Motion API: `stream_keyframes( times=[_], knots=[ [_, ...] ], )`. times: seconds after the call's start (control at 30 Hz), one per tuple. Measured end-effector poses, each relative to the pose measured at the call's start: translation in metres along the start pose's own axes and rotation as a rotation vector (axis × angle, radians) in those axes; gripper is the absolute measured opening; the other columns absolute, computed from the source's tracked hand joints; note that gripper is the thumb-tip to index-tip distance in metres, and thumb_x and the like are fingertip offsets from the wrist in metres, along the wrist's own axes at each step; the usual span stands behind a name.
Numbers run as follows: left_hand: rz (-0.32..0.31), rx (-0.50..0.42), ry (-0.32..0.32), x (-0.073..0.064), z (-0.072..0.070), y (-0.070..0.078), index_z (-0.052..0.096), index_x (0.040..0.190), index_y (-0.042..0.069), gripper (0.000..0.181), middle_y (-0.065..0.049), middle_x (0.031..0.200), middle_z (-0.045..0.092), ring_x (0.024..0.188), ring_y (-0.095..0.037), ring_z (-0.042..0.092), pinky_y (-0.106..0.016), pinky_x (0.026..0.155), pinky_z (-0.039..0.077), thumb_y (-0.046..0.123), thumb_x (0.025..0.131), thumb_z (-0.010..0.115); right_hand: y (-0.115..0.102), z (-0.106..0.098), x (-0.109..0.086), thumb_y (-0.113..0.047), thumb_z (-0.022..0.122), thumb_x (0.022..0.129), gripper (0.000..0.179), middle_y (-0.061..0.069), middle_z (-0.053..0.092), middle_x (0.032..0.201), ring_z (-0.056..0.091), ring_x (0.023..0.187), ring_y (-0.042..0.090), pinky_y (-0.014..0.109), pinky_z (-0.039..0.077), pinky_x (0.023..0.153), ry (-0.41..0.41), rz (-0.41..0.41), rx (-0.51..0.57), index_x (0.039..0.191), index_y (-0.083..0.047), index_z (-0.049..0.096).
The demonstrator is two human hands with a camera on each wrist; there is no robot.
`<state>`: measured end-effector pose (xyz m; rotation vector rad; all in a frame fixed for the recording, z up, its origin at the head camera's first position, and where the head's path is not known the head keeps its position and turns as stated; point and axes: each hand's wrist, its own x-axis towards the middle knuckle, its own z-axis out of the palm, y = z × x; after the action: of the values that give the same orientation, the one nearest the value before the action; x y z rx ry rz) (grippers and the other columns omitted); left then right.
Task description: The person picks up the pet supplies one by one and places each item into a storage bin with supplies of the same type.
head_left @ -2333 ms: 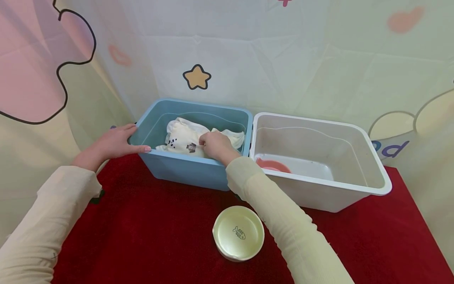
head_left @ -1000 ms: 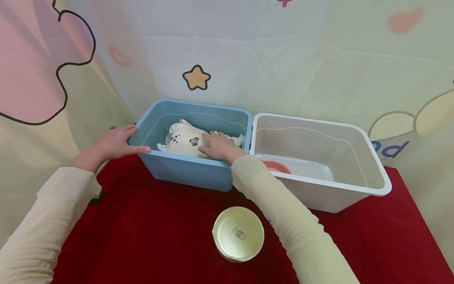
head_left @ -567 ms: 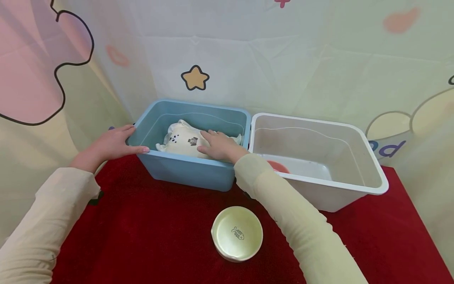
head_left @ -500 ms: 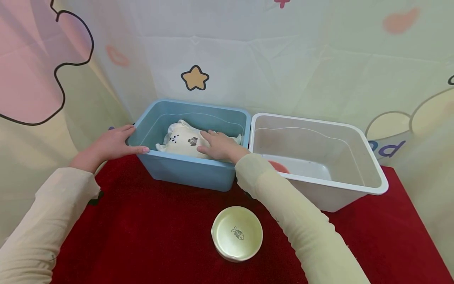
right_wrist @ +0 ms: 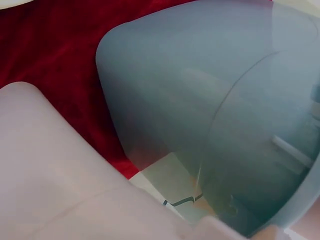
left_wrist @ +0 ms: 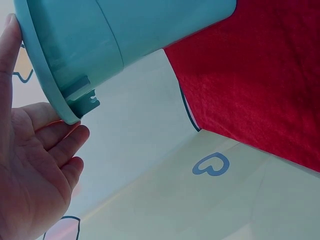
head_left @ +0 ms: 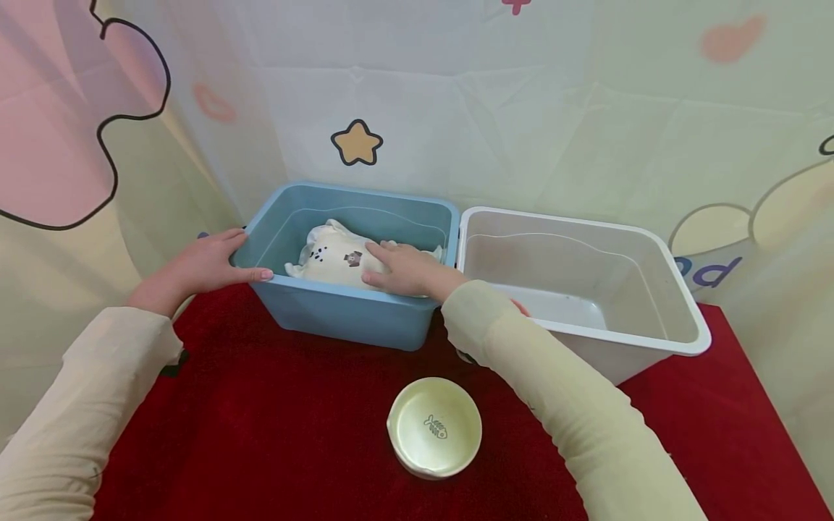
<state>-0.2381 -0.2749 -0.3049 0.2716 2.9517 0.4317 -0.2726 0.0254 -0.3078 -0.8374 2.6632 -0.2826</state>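
A folded white cloth (head_left: 335, 257) with frilled edges, dark spots and a small animal print lies in the blue bin (head_left: 352, 311). My right hand (head_left: 410, 269) rests flat on the cloth's right part, fingers spread and fairly straight; its palm side is hidden. At the bin's front left corner my left hand (head_left: 202, 268) holds the rim, thumb along the front edge, fingers at the left side. In the left wrist view, the left hand (left_wrist: 42, 155) has its fingers bent against the rim of the blue bin (left_wrist: 155, 30). The right wrist view mostly shows the outer wall of the blue bin (right_wrist: 170, 100).
Right beside the blue bin stands a white bin (head_left: 567, 268) with a pink-red item (head_left: 520, 307) inside, mostly hidden by the right sleeve. A cream bowl with a fishbone print (head_left: 434, 427) sits on the red cloth (head_left: 280, 434) in front. A patterned curtain (head_left: 456, 108) hangs behind.
My right hand pinched the cloth earlier, then opened and lay flat on it. The right forearm has since swung slightly right, covering more of the pink-red item. The left hand stays put.
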Motion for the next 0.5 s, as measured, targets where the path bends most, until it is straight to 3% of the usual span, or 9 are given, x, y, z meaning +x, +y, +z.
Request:
stream_keyframes(
  times=[0.5],
  knots=[
    [-0.007,0.015,-0.007,0.000,-0.001,0.000,0.023,0.139,0.002,0.094,-0.023,0.138,0.027,0.118,-0.042,0.034,-0.059,0.088,0.036,0.062,0.073,0.055,0.001,-0.005,-0.011,-0.044,0.042,0.090,0.059,0.003,0.031,0.143,0.030,0.131,0.019,0.036,0.026,0.107,0.142,-0.140,-0.024,0.140,-0.017,0.026]
  ],
)
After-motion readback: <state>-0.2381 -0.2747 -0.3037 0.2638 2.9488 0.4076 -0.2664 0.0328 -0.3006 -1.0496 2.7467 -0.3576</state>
